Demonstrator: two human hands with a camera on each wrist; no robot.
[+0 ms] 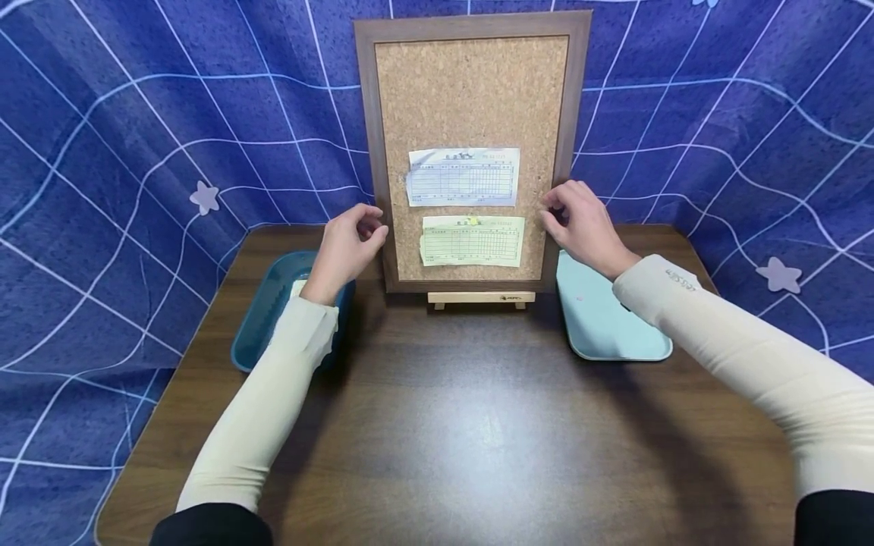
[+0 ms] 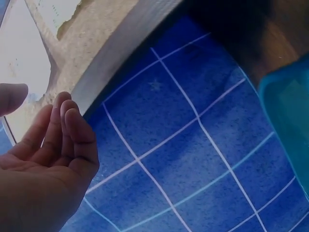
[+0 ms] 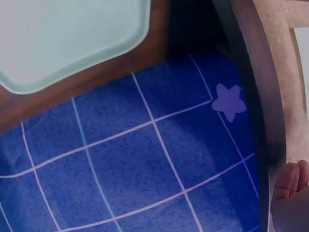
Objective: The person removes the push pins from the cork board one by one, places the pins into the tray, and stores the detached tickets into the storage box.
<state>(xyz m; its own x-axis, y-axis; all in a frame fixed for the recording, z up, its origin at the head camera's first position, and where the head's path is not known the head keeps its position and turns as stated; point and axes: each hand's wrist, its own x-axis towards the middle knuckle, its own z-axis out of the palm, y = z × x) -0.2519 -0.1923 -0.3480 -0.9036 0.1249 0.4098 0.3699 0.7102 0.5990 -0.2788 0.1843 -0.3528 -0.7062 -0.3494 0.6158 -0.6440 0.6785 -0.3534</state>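
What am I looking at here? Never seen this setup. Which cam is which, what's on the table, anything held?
There's no robot: a person works with two bare hands, the left hand and the right hand. The wide picture comes from a camera worn on the head, looking forward and down. The other two come from cameras on the left and right wrists, each looking toward its own hand.

On the brown table, a framed corkboard stands upright, bearing a white slip above a green slip. A dark blue tray lies on the left, a pale blue tray on the right.

The hands are at the board's two sides; I see nothing held in either.
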